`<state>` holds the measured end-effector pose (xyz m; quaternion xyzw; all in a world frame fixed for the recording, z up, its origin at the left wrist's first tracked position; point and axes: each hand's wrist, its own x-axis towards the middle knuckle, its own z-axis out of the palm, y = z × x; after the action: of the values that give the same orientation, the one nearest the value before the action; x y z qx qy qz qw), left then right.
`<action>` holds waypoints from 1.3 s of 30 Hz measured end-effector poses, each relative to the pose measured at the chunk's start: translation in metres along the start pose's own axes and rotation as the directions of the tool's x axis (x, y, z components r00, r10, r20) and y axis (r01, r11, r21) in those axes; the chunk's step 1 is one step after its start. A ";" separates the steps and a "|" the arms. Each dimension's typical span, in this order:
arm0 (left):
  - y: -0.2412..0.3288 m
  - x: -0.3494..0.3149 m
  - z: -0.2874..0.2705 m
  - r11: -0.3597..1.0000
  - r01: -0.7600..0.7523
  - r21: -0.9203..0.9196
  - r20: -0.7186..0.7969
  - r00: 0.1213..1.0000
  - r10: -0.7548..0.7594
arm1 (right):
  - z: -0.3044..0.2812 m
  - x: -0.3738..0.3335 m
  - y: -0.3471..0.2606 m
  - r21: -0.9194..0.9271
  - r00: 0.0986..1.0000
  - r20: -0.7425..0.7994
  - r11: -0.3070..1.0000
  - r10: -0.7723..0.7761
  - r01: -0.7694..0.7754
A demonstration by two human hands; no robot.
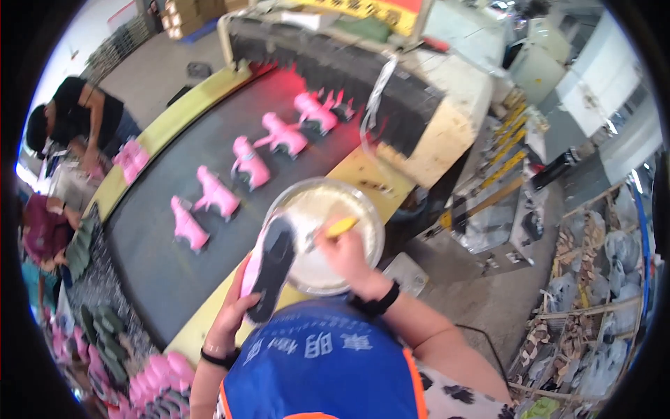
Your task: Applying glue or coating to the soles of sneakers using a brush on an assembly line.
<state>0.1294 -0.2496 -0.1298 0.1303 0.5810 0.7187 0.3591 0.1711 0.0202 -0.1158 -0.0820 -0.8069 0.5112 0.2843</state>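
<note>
My left hand (236, 307) grips a pink shoe (272, 271), its black sole turned up toward me. The shoe is tilted over the left rim of a round metal basin (379, 234) that has cream-white stuff in it. Above the basin, my right hand (347, 257) is closed around a tool with a yellow handle (341, 227), probably a brush. Its working end is blurred near the shoe, and I cannot tell whether they touch.
A dark conveyor belt (146, 230) carries several pink shoe pieces (218, 195) toward a machine opening with a dark fringe (314, 70) and red glow. Pink shoes (164, 377) pile at lower left. Co-workers (94, 112) bend at far left. A shelf rack (593, 307) stands right.
</note>
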 end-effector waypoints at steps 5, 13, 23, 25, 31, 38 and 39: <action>-0.006 0.003 -0.004 1.000 -0.016 0.026 0.031 0.999 0.015 | -0.006 0.027 0.013 0.050 1.000 0.001 0.999 0.012 -0.012; -0.009 0.003 0.002 0.996 -0.084 0.014 -0.024 0.996 0.084 | -0.001 -0.011 0.000 0.081 0.983 0.096 0.983 0.156 -0.164; -0.017 0.003 0.000 0.987 -0.109 0.119 -0.035 0.993 0.114 | 0.008 -0.006 -0.021 0.065 0.981 0.150 0.989 0.125 -0.136; -0.018 0.002 0.001 0.990 -0.108 0.090 -0.060 0.992 0.114 | 0.012 -0.018 -0.027 0.118 0.976 0.207 0.989 0.068 -0.094; -0.019 0.003 -0.008 0.989 -0.105 0.105 -0.056 0.992 0.111 | 0.011 -0.020 -0.030 0.220 0.935 0.337 0.956 0.114 -0.196; -0.013 -0.002 -0.011 0.993 -0.059 0.101 0.061 0.997 0.053 | 0.006 0.039 -0.002 -0.114 0.980 0.196 0.994 0.026 -0.003; -0.011 -0.004 -0.011 0.993 -0.071 0.094 0.073 0.995 0.064 | 0.006 0.047 0.001 -0.079 0.986 0.168 0.997 0.006 0.008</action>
<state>0.1295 -0.2600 -0.1426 0.1923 0.5974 0.6965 0.3479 0.1293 0.0360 -0.1014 -0.0496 -0.8478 0.4835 0.2122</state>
